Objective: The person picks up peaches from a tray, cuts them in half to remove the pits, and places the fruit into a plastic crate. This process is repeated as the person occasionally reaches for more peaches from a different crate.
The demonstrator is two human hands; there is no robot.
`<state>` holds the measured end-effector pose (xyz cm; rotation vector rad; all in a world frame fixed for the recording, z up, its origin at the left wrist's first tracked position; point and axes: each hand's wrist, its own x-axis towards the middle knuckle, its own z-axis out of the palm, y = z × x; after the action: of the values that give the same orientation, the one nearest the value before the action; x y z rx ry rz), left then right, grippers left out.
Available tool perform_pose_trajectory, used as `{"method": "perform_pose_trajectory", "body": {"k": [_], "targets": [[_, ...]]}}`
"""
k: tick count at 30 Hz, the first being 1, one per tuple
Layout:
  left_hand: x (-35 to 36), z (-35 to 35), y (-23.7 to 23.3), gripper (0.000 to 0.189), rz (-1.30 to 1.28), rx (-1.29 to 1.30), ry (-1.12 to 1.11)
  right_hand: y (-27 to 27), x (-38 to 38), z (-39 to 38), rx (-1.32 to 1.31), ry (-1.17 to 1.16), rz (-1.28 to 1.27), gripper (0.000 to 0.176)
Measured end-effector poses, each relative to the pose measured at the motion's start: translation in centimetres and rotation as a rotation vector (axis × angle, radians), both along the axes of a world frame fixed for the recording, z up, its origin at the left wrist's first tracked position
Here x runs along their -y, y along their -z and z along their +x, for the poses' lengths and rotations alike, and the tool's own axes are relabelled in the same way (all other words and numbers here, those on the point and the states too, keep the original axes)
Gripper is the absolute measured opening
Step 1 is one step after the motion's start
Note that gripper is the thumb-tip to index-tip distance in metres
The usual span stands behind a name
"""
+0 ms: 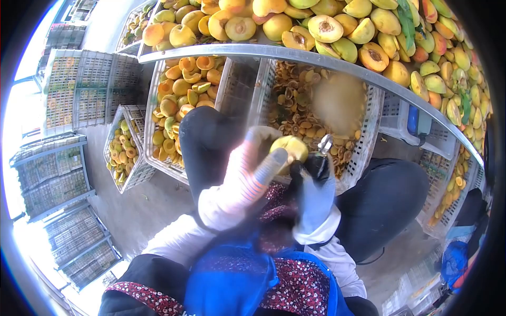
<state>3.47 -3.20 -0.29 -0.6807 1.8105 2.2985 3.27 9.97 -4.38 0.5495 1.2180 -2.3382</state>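
A yellow fruit piece (289, 149) is held between the thumb and fingers of my left hand (253, 166), which wears a striped, light glove. Close beside it on the right, my right hand (316, 184), gloved in grey and black, is closed around a dark tool with a metal tip (325, 144). The tip is just right of the fruit; whether they touch I cannot tell. Both hands are over my lap, at the near edge of a crate of small brown pieces (300, 100). A pale blur covers part of that crate.
A metal-edged table (237, 50) heaped with cut and whole fruit (327, 29) curves across the top. A crate of fruit halves (182, 95) stands left of centre, a smaller one (124, 150) beyond it. Stacked crates (79, 89) are far left. Another person's sleeve (461, 231) shows at right.
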Motion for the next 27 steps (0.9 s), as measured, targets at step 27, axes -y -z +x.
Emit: {"method": "perform_pose_trajectory", "body": {"k": [27], "targets": [[-1.3,-0.3,1.7,0.026,0.124,0.104,-0.032,1.3,-1.7,4.4,-0.709,-0.509,0.770,0.026]]}}
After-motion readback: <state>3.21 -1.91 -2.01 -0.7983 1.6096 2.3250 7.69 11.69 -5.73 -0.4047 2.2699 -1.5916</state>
